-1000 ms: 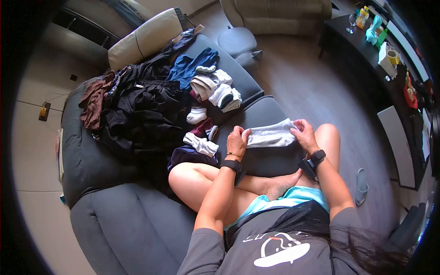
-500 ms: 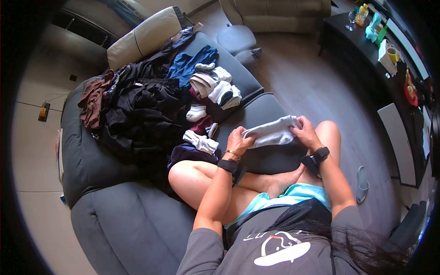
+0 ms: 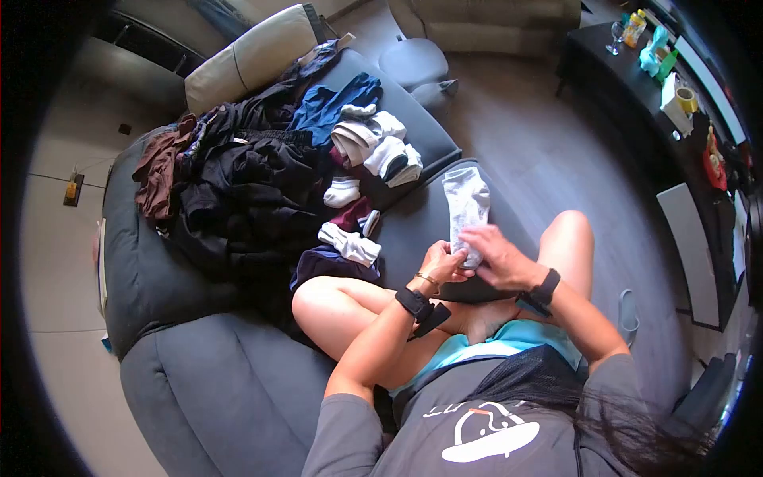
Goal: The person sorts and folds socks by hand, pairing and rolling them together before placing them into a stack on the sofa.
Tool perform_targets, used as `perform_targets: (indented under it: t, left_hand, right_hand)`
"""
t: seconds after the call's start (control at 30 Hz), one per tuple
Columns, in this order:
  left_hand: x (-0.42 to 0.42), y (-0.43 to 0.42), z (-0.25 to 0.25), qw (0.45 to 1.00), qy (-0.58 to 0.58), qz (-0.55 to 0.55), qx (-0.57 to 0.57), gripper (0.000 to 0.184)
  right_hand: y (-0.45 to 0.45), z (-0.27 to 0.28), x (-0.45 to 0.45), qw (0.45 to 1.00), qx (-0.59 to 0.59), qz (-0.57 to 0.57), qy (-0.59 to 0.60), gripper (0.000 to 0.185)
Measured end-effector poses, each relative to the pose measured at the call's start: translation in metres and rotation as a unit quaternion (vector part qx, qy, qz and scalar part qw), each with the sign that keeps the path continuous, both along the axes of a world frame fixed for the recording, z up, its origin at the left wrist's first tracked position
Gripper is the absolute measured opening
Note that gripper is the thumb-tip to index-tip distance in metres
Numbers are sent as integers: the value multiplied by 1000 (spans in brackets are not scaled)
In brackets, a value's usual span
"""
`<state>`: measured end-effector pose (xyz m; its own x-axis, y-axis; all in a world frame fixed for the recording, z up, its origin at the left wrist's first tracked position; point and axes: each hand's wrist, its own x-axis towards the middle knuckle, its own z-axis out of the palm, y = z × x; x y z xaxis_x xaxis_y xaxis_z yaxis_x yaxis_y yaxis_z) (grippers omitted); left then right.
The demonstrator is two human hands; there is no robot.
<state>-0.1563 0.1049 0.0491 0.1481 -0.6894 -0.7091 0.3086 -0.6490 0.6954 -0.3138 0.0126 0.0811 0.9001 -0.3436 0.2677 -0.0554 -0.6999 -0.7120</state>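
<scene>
A light grey sock (image 3: 466, 197) stretches away from me over the dark seat cushion, its far end on the cushion. My left hand (image 3: 447, 263) pinches its near end, the fingers closed on the fabric. Over the same near end lies my right hand (image 3: 499, 256), fingers extended and touching the sock; they are slightly blurred. Whether this is one sock or two laid together, I cannot tell. To the left, a bunched white sock (image 3: 350, 243) rests on dark navy cloth (image 3: 330, 270).
Folded socks (image 3: 393, 159), a small white sock (image 3: 342, 192), a blue garment (image 3: 334, 103), black clothes (image 3: 246, 183) and a brown garment (image 3: 163, 175) cover the sofa's left part. A dark cabinet (image 3: 612, 87) holds bottles and tape at right. A slipper (image 3: 628, 318) lies on the floor.
The sock has turned from held sideways between both hands to pointing away from me on the cushion. My right hand has let go of its end and moved left, beside my left hand.
</scene>
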Motion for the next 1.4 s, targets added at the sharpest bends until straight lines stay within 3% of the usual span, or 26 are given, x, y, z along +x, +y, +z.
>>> perform_targets:
  t: [0.17,0.23,0.27,0.33,0.37,0.43,0.47,0.53,0.6,0.63,0.7,0.77,0.83,0.87,0.9,1.0,1.1,1.17,1.23,1.3,1.4]
  left_hand:
    - [-3,6,6,997,62,35,-7,34]
    - [0,3,24,999,-39,9,0,35]
    - [7,6,15,986,-147,5,-81,32]
    - [19,7,9,910,-364,-4,-197,34]
    - [22,6,6,910,-364,-3,-197,34]
    - [23,2,19,897,-297,-101,-311,44]
    - [22,2,12,912,-244,-125,-304,52]
    - [19,1,7,869,-355,-168,-301,39]
    - [17,1,5,843,-414,-193,-284,34]
    - [14,2,4,854,-414,-189,-252,28]
    - [8,5,1,865,-413,-184,-217,25]
    - [2,4,-3,872,-406,-104,-255,22]
    - [-2,1,-7,876,-399,-100,-252,20]
    - [-4,-1,-8,880,-387,-63,-269,20]
    - [-6,-3,-5,883,-372,-26,-284,20]
    - [-10,-4,7,874,-376,-8,-306,19]
    - [-9,-4,11,830,-415,-13,-373,16]
    - [-10,-2,19,805,-438,-21,-399,14]
    - [-11,-2,39,755,-465,-24,-461,16]
    - [-15,-3,57,739,-452,11,-499,12]
    - [-21,0,69,764,-379,90,-515,11]
  right_hand:
    - [11,-19,5,999,7,-31,19,50]
    - [2,-19,8,995,59,-51,62,39]
    - [-1,-17,9,995,66,-56,49,29]
    - [-5,-10,12,987,128,-73,64,26]
    - [-6,-8,13,974,191,-91,78,24]
    - [-9,-19,14,975,195,-96,52,22]
    - [-10,-23,13,977,179,-104,59,23]
    - [-9,-24,12,978,161,-113,65,23]
    - [-5,-24,8,929,344,-111,83,24]
    - [-2,-27,6,929,343,-111,84,24]
    - [6,-33,4,867,468,-169,1,26]
    - [13,-37,5,870,461,-176,-11,34]
    - [23,-34,10,931,274,-242,-20,39]
    - [28,-30,8,926,284,-250,-4,46]
    - [30,-36,9,944,217,-248,-3,49]
    - [22,-38,6,950,201,-241,-2,54]
    - [26,-16,7,920,306,-221,-104,62]
    - [26,1,5,950,215,-207,-91,65]
    - [20,18,4,953,207,-198,-99,53]
    - [17,39,1,959,181,-194,-103,44]
    - [24,67,-1,950,189,-196,-151,38]
